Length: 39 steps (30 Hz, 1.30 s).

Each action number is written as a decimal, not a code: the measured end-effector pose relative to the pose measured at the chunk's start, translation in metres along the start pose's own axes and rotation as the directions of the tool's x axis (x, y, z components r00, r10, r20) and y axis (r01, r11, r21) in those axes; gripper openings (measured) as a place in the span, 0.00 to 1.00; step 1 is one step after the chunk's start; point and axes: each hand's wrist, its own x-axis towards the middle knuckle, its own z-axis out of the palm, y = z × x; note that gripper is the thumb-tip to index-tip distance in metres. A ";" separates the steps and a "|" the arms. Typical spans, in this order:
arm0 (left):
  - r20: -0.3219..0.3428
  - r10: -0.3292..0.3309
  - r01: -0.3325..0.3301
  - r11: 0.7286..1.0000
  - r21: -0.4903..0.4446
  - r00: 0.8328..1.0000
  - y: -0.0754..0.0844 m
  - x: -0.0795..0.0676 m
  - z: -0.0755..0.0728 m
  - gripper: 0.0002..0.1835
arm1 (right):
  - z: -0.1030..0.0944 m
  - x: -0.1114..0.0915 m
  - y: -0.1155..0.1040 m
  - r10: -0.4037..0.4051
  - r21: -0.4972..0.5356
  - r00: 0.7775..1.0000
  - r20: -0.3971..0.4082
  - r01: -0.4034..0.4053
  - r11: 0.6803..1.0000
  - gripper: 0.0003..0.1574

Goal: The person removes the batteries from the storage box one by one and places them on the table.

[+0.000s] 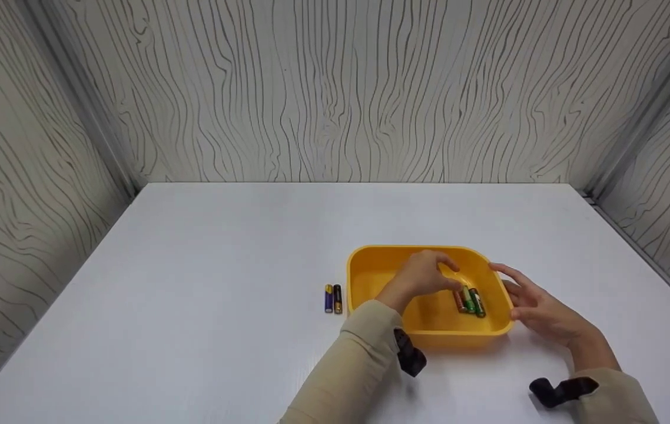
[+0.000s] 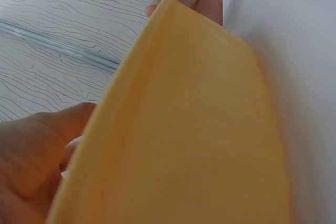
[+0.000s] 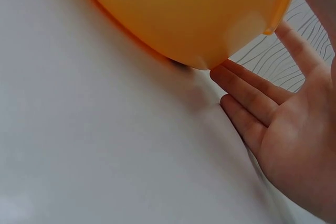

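A yellow plastic tub (image 1: 379,268) stands on the white table. My left hand (image 1: 420,274) reaches into it over the near rim, thumb and index finger apart with a gap between them. The thumb tip is right at three batteries lying together: a red one (image 1: 460,301), a light green one (image 1: 468,299) and a dark green one (image 1: 477,303). In the left wrist view the tub wall (image 2: 194,119) partly hides the left hand (image 2: 31,150). My right hand (image 3: 294,119) touches the tub's right end from outside, fingers straight, thumb near the rim.
Two more batteries stand out left of the tub: a purple and yellow one (image 1: 328,299) beside a black and copper one (image 1: 338,299). Wood-grain patterned panels (image 1: 335,88) enclose the table (image 1: 193,265) at the back and sides.
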 end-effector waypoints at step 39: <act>-0.066 -0.271 0.279 0.937 0.210 0.960 0.012 0.009 0.034 0.23 | -0.001 0.001 0.003 0.036 -0.094 0.998 -0.060 -0.042 0.995 0.48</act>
